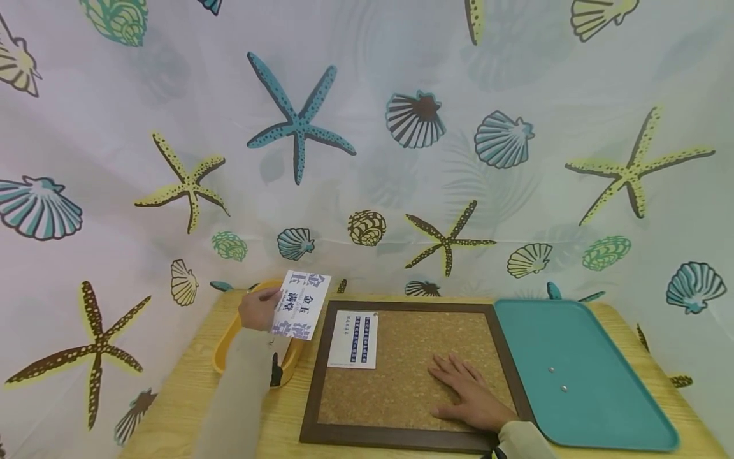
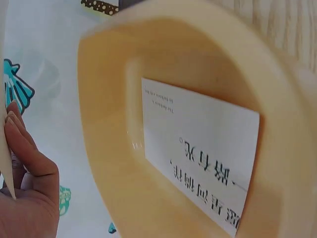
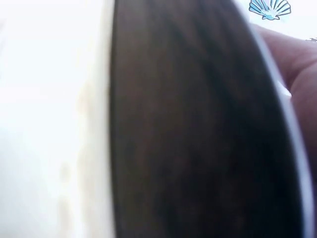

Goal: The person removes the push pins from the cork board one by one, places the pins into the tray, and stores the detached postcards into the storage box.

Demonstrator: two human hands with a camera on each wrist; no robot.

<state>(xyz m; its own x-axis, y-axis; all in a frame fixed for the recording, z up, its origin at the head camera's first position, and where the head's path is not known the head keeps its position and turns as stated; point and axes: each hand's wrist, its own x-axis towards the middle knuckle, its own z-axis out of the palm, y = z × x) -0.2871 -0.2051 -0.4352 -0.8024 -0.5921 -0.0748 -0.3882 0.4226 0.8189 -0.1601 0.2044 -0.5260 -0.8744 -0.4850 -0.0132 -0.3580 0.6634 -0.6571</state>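
Observation:
My left hand (image 1: 258,309) pinches a white card (image 1: 301,305) printed with large blue characters, held up over the yellow basket (image 1: 222,344). In the left wrist view that hand (image 2: 32,183) shows at the left edge, the card seen nearly edge-on. Another white card (image 2: 198,144) with dark characters lies inside the basket. My right hand (image 1: 467,395) rests with fingers spread on the lower right of a dark-framed cork board (image 1: 401,395). A white card with blue bands (image 1: 352,340) sits at the board's upper left, a pin at its top right corner.
On the right, a teal tray (image 1: 585,370) holds two small pins (image 1: 564,388) and stands against the board's side. All of it is on a light wooden table (image 1: 281,433). Behind hangs a curtain (image 1: 367,178) with starfish and shells.

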